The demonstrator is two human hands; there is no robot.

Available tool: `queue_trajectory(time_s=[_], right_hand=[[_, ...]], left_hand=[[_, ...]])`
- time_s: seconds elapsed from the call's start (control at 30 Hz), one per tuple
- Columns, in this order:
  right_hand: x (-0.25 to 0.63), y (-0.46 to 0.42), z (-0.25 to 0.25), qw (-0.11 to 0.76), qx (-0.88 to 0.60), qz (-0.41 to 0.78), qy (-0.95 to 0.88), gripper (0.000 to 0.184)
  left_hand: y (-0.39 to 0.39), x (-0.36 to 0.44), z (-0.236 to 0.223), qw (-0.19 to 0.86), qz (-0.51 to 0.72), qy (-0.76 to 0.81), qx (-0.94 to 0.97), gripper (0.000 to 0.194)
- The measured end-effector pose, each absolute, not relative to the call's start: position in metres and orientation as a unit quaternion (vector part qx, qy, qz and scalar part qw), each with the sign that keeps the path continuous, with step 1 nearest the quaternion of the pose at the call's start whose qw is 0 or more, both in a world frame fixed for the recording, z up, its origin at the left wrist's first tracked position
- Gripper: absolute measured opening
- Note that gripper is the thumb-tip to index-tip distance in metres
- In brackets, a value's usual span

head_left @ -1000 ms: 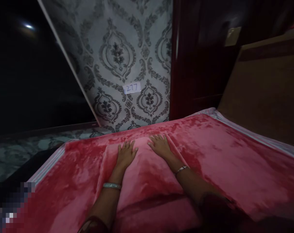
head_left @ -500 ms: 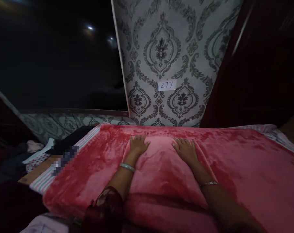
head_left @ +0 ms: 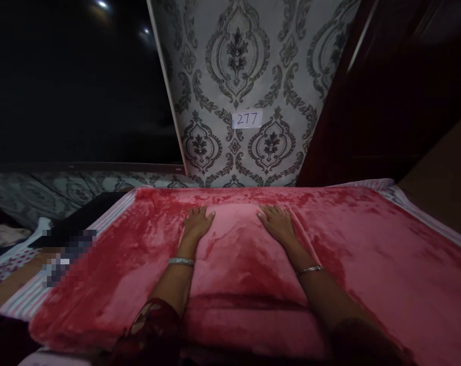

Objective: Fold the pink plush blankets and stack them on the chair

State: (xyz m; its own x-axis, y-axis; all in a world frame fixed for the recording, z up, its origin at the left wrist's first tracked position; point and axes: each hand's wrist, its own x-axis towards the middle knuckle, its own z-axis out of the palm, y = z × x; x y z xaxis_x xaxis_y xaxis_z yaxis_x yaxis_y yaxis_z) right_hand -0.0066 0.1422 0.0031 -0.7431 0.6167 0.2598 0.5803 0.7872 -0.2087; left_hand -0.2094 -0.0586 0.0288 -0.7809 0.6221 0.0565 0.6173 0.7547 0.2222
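Observation:
A folded pink and red plush piece of cloth [head_left: 241, 254] lies in front of me, with a crease across its near part. My left hand [head_left: 197, 223] rests flat on its far left corner, fingers stretched out. On the far right corner lies my right hand [head_left: 278, 223], palm down with the fingers apart. Beneath the folded piece spreads a plush blanket [head_left: 398, 254] in the same pink and red. A pale bangle [head_left: 181, 261] circles my left wrist, and a thin silver bracelet [head_left: 310, 269] my right.
Behind the blanket stands a wall with patterned wallpaper [head_left: 234, 61] and a paper label [head_left: 247, 119] reading 277. A large dark screen [head_left: 78, 91] fills the upper left. Dark red panelling [head_left: 382, 101] rises at right. Striped cloth [head_left: 112, 216] edges the blanket at left.
The view has shifted, so the wall, blanket and hands all appear farther left and slightly higher. Both hands stay flat on the far corners of the folded cloth.

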Motion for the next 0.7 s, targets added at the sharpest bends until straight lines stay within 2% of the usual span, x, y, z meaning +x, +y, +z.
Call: queue_trajectory(time_s=[0.17,0.33,0.43,0.57,0.7], right_hand=[[-0.005,0.138,0.013,0.129,-0.328,0.072,-0.933,0.050],[0.006,0.128,0.038,0.056,-0.340,0.095,-0.934,0.055],[0.019,0.100,0.046,0.056,-0.322,0.097,-0.940,0.055],[0.036,0.045,0.032,0.083,-0.257,0.065,-0.961,0.053],[0.045,0.014,0.010,0.117,-0.242,0.021,-0.963,0.054]], left_hand=[[-0.061,-0.202,0.039,0.025,0.106,0.939,0.326,0.066],[-0.064,-0.196,0.066,0.054,0.079,0.941,0.325,0.066],[-0.073,-0.167,0.072,0.038,0.072,0.927,0.367,0.064],[-0.090,-0.099,0.046,-0.014,0.075,0.858,0.508,0.059],[-0.102,-0.059,0.015,-0.052,0.064,0.841,0.535,0.058]])
